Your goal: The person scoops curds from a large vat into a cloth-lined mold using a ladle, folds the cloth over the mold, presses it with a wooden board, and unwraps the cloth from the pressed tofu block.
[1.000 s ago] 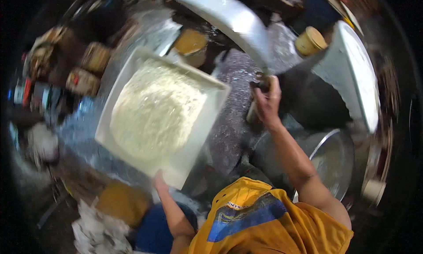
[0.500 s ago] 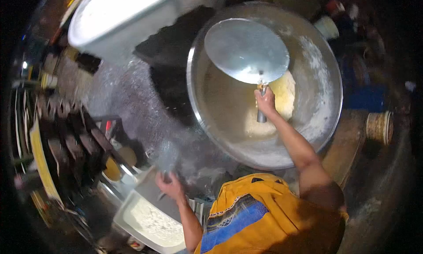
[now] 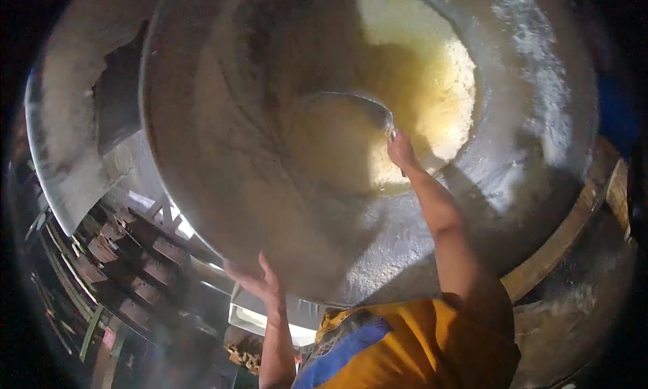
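Note:
A very large round metal pan (image 3: 229, 206) fills most of the view. Pale, yellowish wet material (image 3: 439, 119) lies in its bottom, with white residue on the right wall. My right hand (image 3: 400, 149) is wrapped round the short handle of a round metal scoop (image 3: 385, 112). The scoop's bowl is low inside the pan, in the pale material, and much of it is hard to make out. At the pan's near left rim, my left hand (image 3: 260, 281) has its thumb and fingers apart and holds nothing.
Left of the pan stands a large pale container (image 3: 50, 152). Below it are stacked dark brown blocks (image 3: 145, 288) and thin sticks (image 3: 64, 267). A white tray (image 3: 246, 318) is partly hidden behind my left forearm. A wooden edge (image 3: 560, 254) runs along the pan's lower right.
The view has swung from the white tray to the pan and come closer. My left hand has let go of the tray and moved to the rim. My right hand has lowered the scoop into the pan.

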A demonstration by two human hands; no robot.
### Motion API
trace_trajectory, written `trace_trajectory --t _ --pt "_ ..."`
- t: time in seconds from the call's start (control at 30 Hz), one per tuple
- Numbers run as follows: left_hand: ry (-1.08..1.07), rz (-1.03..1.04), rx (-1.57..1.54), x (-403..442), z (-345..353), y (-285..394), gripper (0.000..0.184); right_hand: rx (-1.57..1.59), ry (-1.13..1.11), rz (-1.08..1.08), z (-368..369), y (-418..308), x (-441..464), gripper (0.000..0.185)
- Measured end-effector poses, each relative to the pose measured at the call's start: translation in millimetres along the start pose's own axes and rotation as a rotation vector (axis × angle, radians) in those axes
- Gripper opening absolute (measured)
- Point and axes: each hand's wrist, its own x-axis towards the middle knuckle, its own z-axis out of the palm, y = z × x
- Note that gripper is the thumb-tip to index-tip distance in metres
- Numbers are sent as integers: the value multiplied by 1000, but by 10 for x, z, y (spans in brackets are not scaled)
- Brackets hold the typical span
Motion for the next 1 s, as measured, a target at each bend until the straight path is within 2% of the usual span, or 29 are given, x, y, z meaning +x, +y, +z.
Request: trace_trajectory --t 0.1,0.17,0.23,0.3,0.4,0.43,0.53,0.63,0.73,0.83,0.93,1.0 --pt "6 -36 35 -62 -76 178 67 -167 -154 -155 202 552 7 36" --pt "45 -50 71 -103 -98 248 66 -225 -260 -208 542 1189 80 35" --pt "52 -19 198 -127 -176 220 66 -267 -420 -208 559 1304 18 33" --pt "83 -21 241 -155 -70 133 68 -312 -613 -164 122 1077 17 32" --pt "116 -26 267 -220 12 6 69 -244 -672 -92 24 1240 -125 29" --pt "125 -29 269 -242 19 -24 69 -200 -795 -31 -365 744 -281 26" --pt "68 -117 144 -282 -24 -10 67 -167 -871 90 -708 516 -630 24" --pt "51 -26 137 -283 96 -36 68 -261 -843 -21 -827 796 -757 25" --pt "55 -77 67 -321 302 -104 68 -293 -844 34 -1128 771 -883 26" --pt "83 -76 -123 -341 495 -61 70 -195 -902 167 -1618 335 -1020 28" --pt "96 -98 -275 -289 599 98 71 -353 -875 81 -2041 -221 -1220 28" --pt "113 -91 -420 -304 744 109 70 -251 -879 73 -2230 -176 -1233 32"
